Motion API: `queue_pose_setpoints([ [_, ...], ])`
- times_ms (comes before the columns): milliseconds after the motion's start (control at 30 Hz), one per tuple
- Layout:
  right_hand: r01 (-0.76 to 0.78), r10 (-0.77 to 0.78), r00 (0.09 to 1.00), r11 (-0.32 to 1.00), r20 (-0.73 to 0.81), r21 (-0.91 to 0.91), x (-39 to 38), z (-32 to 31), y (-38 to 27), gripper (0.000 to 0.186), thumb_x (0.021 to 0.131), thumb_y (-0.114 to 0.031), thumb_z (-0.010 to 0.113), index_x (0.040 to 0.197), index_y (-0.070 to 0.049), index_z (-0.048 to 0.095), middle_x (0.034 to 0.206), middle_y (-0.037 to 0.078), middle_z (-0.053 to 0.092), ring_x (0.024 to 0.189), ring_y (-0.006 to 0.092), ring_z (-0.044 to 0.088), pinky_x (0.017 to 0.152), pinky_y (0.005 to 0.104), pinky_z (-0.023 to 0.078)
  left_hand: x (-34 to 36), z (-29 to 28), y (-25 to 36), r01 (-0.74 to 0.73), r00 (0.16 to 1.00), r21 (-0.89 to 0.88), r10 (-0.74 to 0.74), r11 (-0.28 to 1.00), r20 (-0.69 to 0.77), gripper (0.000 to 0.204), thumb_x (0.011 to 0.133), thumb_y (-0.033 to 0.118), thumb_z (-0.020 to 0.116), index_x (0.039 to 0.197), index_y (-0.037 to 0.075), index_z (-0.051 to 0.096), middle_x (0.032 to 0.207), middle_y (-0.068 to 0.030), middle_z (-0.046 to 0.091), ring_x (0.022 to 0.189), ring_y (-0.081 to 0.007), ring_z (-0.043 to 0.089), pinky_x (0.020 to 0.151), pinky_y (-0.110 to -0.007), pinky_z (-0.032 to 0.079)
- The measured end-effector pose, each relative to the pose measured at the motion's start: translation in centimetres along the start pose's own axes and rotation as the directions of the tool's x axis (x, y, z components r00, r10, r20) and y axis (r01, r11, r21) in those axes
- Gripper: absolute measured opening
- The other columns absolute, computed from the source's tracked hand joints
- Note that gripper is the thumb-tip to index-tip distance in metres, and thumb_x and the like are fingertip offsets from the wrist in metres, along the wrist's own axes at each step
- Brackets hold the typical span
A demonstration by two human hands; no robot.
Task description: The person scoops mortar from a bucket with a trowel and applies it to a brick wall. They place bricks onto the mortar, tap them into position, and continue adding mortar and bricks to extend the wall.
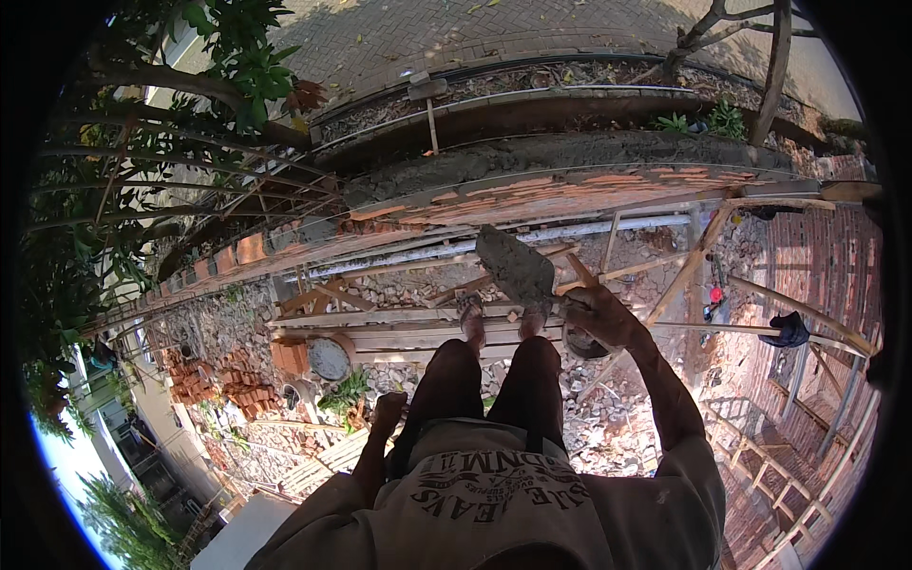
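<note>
Grey mortar (508, 258) coats the trowel (538, 285), clamped in the right hand (604, 317) on the brick wall's (560, 196) near side, perhaps levelled to keep its load; the left hand (389, 408) (I can't tell its grip) hangs near-left.

From the left hand (388, 410), open air leads toward twelve o'clock; the knees (451, 359) block two. From the right hand (605, 318), a brick wall (570, 196) bars twelve, a slanting timber (696, 263) two.
</note>
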State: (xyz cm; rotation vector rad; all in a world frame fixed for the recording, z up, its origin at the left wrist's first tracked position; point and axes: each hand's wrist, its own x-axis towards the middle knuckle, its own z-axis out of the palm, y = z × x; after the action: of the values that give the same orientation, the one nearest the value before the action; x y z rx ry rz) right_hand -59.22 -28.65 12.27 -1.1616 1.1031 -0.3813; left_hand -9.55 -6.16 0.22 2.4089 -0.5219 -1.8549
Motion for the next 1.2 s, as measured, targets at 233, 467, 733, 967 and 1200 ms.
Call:
queue_pose_setpoints([
  [233,0.165,-0.15,0.985,0.959,0.084,-0.229,10.3,-2.0,-12.1,0.025,0.091,-0.023,0.063,0.092,0.002,0.06,0.067,0.004,0.055,0.061,0.0103,0.053,0.056,0.0304,0.044,-2.8,1.0,-2.9,-0.232,0.972,0.006,0.232,0.973,-0.033,0.03,0.086,0.028,0.053,0.068,0.005,0.053,0.066,-0.0068,0.061,0.053,-0.0156,0.057,0.048,-0.031,0.045],
  [467,0.357,-0.596,0.797,0.344,0.091,-0.868,18.9,-0.2,-14.2,0.021,0.09,-0.019,0.06,0.1,0.0,0.058,0.086,0.012,0.06,0.081,0.0146,0.059,0.066,0.0315,0.051,-2.6,1.8,-6.4,-0.062,0.996,-0.258,0.042,0.964,-0.081,0.037,0.087,0.035,0.056,0.088,-0.002,0.06,0.075,-0.0122,0.064,0.057,-0.0207,0.063,0.05,-0.035,0.051],
  [733,-0.105,-0.537,0.836,-0.362,0.115,-0.926,16.7,2.2,-10.8,0.046,0.079,-0.014,0.062,0.121,0.001,0.05,0.105,0.019,0.053,0.1,0.0342,0.055,0.081,0.0425,0.05,-1.8,1.8,-6.8,-0.258,0.96,-0.19,0.229,0.947,-0.164,0.035,0.085,0.031,0.053,0.075,-0.002,0.059,0.073,-0.0151,0.064,0.057,-0.0219,0.063,0.049,-0.035,0.051],
  [967,-0.125,-0.52,0.818,0.257,-0.246,-0.958,11.8,0.8,-9.1,0.031,0.086,-0.011,0.06,0.111,0.004,0.052,0.089,0.021,0.057,0.078,0.0325,0.061,0.066,0.0402,0.052,2.1,0.8,-7.3,-0.57,0.731,0.548,0.682,0.612,-0.001,0.019,0.086,0.019,0.054,0.082,0.004,0.065,0.063,-0.0096,0.062,0.053,-0.0254,0.061,0.046,-0.038,0.047],
  [1200,0.237,-0.556,0.801,0.635,-0.222,-0.735,16.8,11.8,-11.3,0.008,0.079,-0.006,0.061,0.084,-0.002,0.056,0.074,0.015,0.058,0.062,0.0331,0.056,0.058,0.041,0.049,2.9,1.0,-0.8,-0.199,0.98,-0.353,0.182,0.914,-0.081,0.038,0.087,0.033,0.057,0.091,-0.005,0.062,0.079,-0.0147,0.066,0.06,-0.0234,0.064,0.051,-0.037,0.052],
])
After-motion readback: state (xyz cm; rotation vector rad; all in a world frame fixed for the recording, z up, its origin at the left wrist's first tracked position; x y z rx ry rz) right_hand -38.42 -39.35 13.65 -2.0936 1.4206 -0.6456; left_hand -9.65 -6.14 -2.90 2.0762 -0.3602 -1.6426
